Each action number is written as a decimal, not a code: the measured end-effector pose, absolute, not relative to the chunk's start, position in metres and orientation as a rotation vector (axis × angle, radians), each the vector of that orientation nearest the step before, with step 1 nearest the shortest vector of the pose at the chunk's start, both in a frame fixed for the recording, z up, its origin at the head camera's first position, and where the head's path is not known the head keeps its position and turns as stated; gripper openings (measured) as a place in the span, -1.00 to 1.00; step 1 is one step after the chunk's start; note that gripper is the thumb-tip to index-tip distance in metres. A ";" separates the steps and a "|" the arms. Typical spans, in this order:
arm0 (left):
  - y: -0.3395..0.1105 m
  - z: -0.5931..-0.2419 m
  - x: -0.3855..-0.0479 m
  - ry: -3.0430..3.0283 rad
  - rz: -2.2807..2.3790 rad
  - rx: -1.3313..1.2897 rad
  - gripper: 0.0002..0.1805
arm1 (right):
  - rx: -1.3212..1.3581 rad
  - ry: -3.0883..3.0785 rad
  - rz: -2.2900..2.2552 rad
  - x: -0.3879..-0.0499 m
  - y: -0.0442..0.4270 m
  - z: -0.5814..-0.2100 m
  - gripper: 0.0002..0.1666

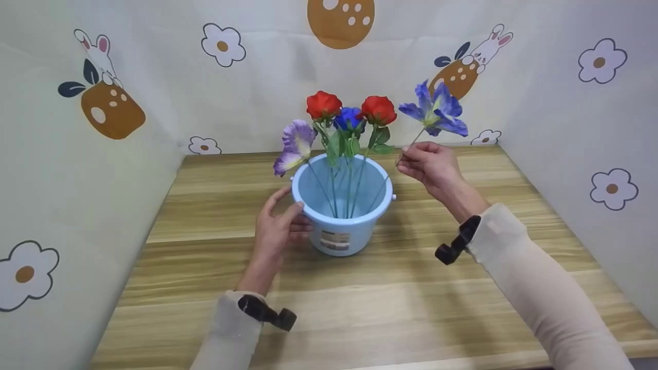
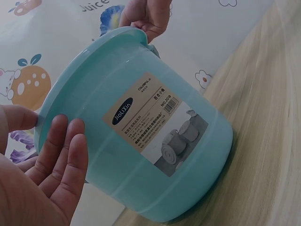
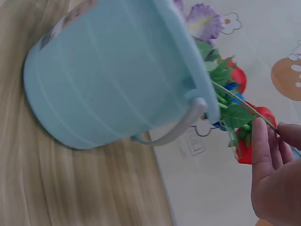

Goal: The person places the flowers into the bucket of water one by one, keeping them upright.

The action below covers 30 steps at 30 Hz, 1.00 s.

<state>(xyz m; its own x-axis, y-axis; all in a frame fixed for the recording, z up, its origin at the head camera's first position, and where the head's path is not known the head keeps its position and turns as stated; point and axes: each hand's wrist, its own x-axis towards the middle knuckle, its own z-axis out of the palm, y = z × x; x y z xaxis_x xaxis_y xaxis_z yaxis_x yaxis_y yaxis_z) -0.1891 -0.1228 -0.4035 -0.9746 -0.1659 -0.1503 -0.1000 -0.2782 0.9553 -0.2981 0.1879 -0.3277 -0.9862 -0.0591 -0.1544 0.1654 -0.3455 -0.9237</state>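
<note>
A light blue bucket (image 1: 342, 221) stands upright on the table, holding two red roses (image 1: 324, 105), a blue rose (image 1: 349, 119) and a light purple flower (image 1: 296, 146) that leans left over the rim. My left hand (image 1: 277, 223) grips the bucket's left side, thumb at the rim and fingers against the outer wall; the left wrist view shows this hand (image 2: 51, 174) beside the printed label (image 2: 155, 125). Right of the bucket, my right hand (image 1: 434, 167) pinches the stem of a blue-purple flower (image 1: 434, 110) between thumb and fingers. Its stem (image 3: 242, 101) slants down into the bucket.
The wood-grain table (image 1: 360, 308) runs up to patterned cloth walls (image 1: 267, 77) at the back and both sides. A pale bucket handle (image 3: 183, 125) hangs at the bucket's side in the right wrist view. Black cameras (image 1: 457, 241) are strapped to both wrists.
</note>
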 end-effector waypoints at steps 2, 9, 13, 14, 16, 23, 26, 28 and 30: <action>-0.122 -0.403 -0.189 -1.865 -2.455 0.343 -0.39 | 0.138 1.779 -2.413 -0.297 0.183 -0.333 -0.84; -0.122 -0.403 -0.189 -1.875 -2.443 0.325 -0.39 | 0.089 2.039 -2.292 -0.293 0.167 -0.350 -0.90; -0.122 -0.403 -0.189 -1.863 -2.446 0.324 -0.39 | 0.084 2.159 -2.214 -0.291 0.161 -0.358 -0.90; -0.122 -0.403 -0.189 -1.856 -2.450 0.319 -0.38 | 0.086 2.204 -2.180 -0.291 0.159 -0.359 -0.90; -0.122 -0.404 -0.189 -1.836 -2.465 0.304 -0.38 | 0.080 2.294 -2.113 -0.290 0.157 -0.362 -0.87; -0.122 -0.404 -0.190 -1.805 -2.488 0.295 -0.39 | -0.022 2.537 -2.037 -0.288 0.149 -0.367 -0.73; -0.123 -0.405 -0.190 -1.823 -2.476 0.311 -0.40 | -0.043 2.559 -2.067 -0.288 0.147 -0.369 -0.73; -0.123 -0.405 -0.189 -1.826 -2.475 0.314 -0.40 | -0.052 2.569 -2.073 -0.287 0.147 -0.370 -0.73; -0.123 -0.405 -0.189 -1.825 -2.474 0.320 -0.40 | -0.051 2.577 -2.059 -0.286 0.147 -0.372 -0.70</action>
